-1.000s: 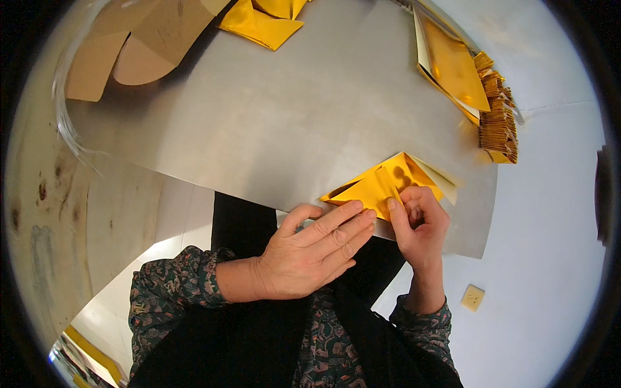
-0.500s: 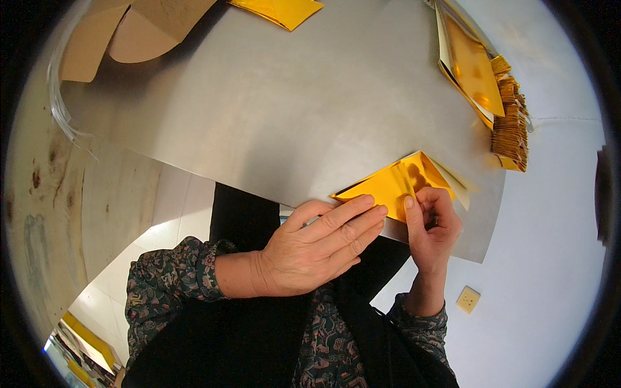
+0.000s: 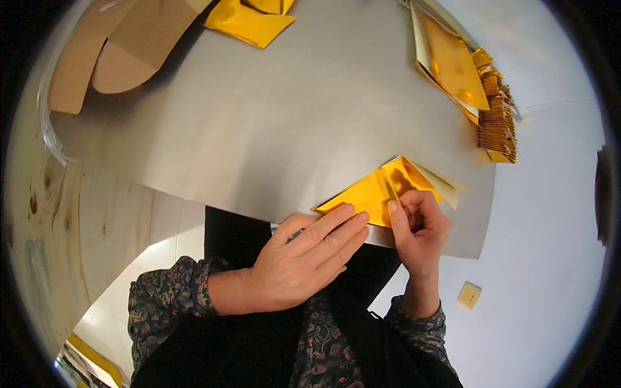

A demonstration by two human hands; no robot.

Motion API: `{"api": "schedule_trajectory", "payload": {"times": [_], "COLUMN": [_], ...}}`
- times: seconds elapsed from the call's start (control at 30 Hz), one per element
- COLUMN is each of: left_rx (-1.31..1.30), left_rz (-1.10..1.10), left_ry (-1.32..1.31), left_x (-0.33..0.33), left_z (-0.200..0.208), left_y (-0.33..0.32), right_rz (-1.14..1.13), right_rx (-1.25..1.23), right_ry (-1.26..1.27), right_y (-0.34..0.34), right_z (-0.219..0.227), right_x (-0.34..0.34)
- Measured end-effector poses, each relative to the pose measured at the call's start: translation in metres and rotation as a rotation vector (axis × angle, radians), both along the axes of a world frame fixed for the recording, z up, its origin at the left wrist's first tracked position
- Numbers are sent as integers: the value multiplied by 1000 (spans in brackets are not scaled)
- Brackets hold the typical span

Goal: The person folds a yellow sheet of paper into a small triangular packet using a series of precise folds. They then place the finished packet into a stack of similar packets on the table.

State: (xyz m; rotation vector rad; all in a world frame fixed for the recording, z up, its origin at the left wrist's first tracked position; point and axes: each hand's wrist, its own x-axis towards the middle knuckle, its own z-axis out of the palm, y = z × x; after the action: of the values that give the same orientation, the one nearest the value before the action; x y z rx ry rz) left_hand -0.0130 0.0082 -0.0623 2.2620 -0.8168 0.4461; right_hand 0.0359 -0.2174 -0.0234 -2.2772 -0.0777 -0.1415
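The right hand (image 3: 420,223) has its thumb and curled forefinger clamped on the near side of one gold sheet (image 3: 369,194). The left hand (image 3: 307,262) is flat, fingers straight and close together, its fingertips resting on the sheet's near edge, gripping nothing. The sheet lies at the near edge of the surface (image 3: 291,97), toward the near right corner, partly folded, with one pale flap showing on its right.

The step in hand looks like shaping and flattening a fold. The next move seems to call for firm pressure along the crease, the left hand keeping the sheet from sliding.

Farther out, along the right edge, lies a small pile (image 3: 453,61) of flat gold sheets, at least two; its layers cannot be counted surely. Just beside it is one bundle (image 3: 498,123) of packed folds, too many to count. Toward the far side are at least two overlapping gold pieces (image 3: 252,26), cut off by the view. Near the left edge is one cardboard (image 3: 139,52).
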Motion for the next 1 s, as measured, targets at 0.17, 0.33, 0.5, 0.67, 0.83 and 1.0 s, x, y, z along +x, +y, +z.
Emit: {"api": "schedule_trajectory", "payload": {"times": [0.17, 0.33, 0.5, 0.67, 0.83, 1.0], "left_rx": [27, 55, 53, 18, 50, 79], "left_rz": [-20, -35, -40, -43, -40, -70], "left_ry": [43, 43, 55, 95, 77, 98], "left_x": [-3, -3, -1, -2, -4, -3], "left_z": [3, 2, 6, 10, 10, 11], "left_y": [1, 1, 2, 4, 8, 14], "right_rz": [19, 22, 26, 39, 34, 33], "right_rx": [-10, -9, 2, -56, -60, -63], "right_ry": [-31, -51, -56, -81, -51, -47], "right_y": [-1, 0, 0, 0, 0, -2], "right_z": [0, -3, -3, -2, -2, -4], "right_x": [0, 0, 1, 2, 3, 3]}}
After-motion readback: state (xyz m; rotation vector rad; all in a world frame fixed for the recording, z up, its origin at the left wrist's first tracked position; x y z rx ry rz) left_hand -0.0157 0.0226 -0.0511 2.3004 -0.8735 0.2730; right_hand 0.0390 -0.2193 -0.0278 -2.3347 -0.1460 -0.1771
